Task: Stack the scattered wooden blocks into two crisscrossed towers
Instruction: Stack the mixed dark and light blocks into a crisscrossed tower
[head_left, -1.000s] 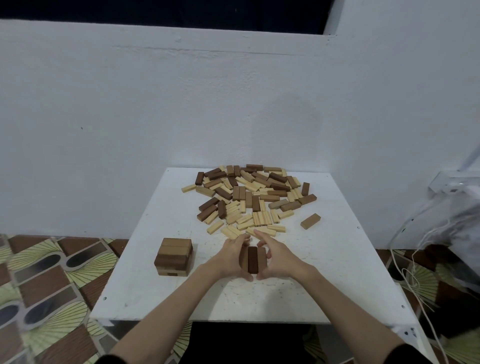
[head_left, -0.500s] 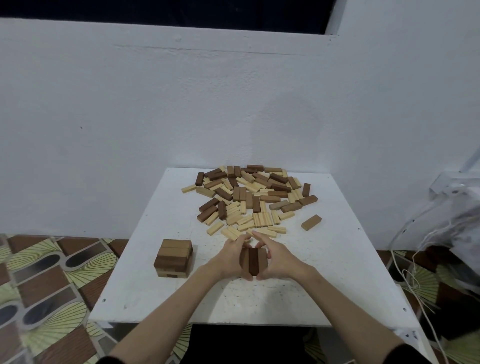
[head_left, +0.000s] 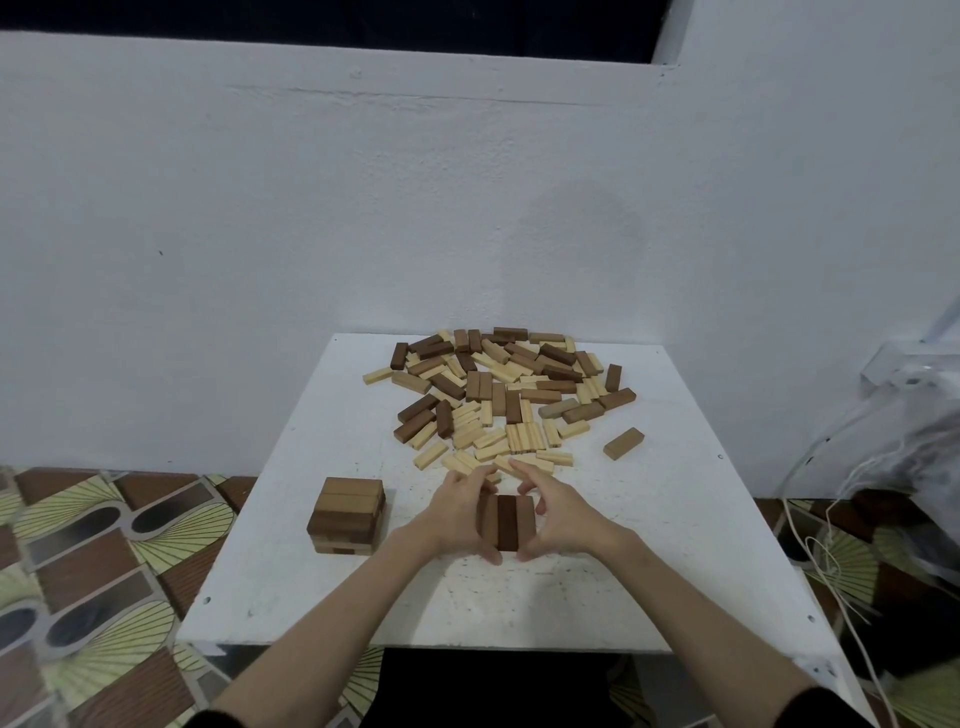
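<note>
Your left hand (head_left: 457, 512) and right hand (head_left: 563, 514) hold a row of three blocks (head_left: 506, 521) in a narrow grip; stacked tower (head_left: 347, 516) at 9 o'clock. No legible markings.

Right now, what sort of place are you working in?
Probably a room in a home, not a workshop: a small white table pushed against a bare white wall, patterned floor tiles, and loose cords on the right.
</note>
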